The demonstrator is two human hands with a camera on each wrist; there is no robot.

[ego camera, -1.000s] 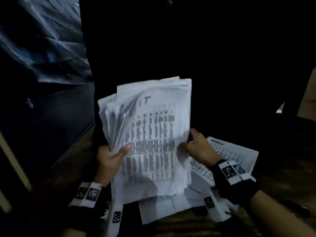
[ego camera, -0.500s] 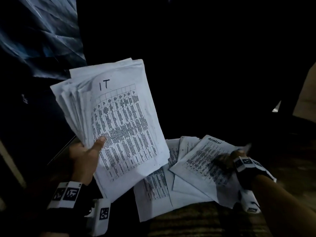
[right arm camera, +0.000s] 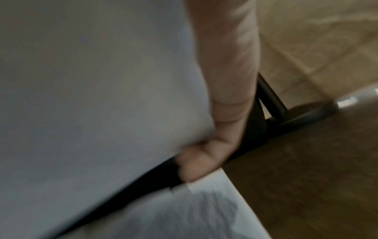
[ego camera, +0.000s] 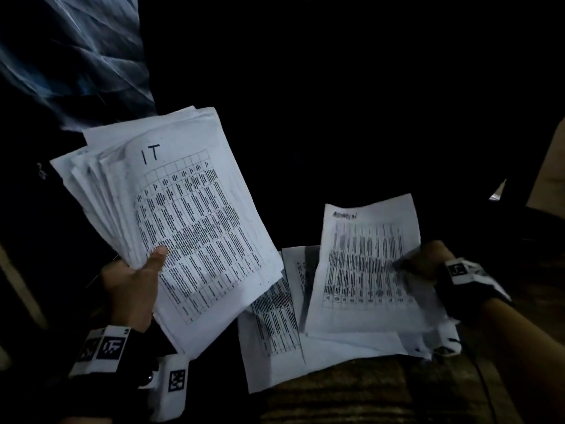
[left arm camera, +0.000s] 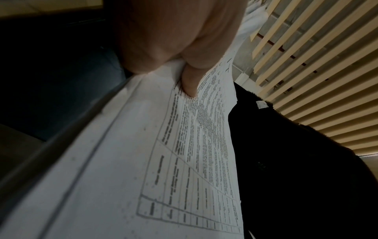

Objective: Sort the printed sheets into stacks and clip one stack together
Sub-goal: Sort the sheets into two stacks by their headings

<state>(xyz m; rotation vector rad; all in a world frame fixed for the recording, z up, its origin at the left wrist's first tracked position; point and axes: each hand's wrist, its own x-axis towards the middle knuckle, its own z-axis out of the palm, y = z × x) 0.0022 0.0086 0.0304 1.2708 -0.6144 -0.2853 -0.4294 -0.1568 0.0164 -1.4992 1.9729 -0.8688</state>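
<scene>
Left hand grips a fanned stack headed "IT".
Right hand pinches a single sheet; its handwritten heading is blurred.

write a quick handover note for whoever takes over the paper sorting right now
Left hand: grips the fanned bundle of white printed sheets, top one marked "IT" by hand, thumb on its face.
Right hand: pinches a single white printed sheet by its edge, lifted off the loose white sheets on the brown surface.
Done: sorting under way.
Left: place this sheet, sort the bundle, clip one stack; no clip visible.
</scene>
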